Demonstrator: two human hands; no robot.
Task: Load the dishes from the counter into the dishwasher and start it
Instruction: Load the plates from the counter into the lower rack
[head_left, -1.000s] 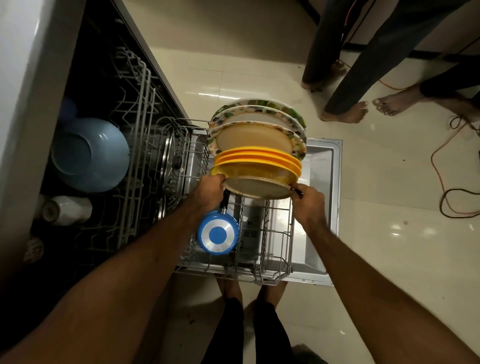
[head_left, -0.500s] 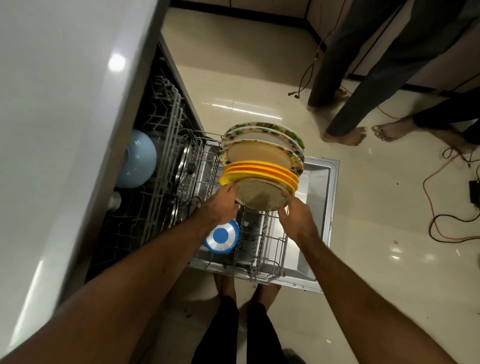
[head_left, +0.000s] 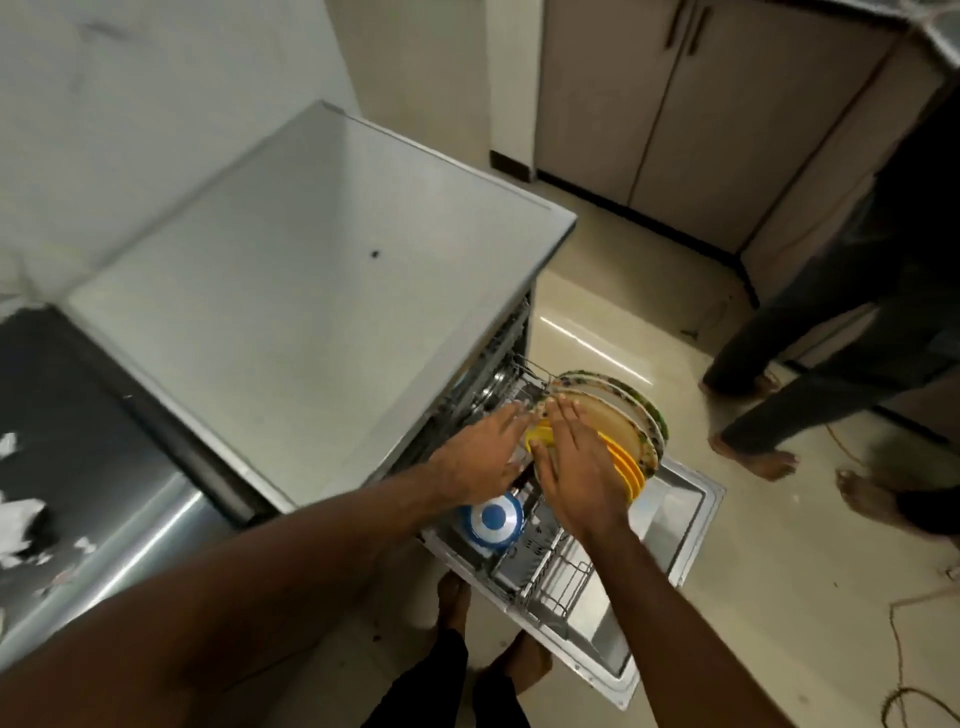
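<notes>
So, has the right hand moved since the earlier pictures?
Yes. The right hand was gripping the front plate's right edge; now it lies flat over the yellow plates, shifted left toward the left hand.

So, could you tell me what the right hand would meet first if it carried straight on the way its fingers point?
Probably the floral-rimmed plates: the right hand lies flat over the yellow plates, fingers aimed at them, though depth is unclear.
</notes>
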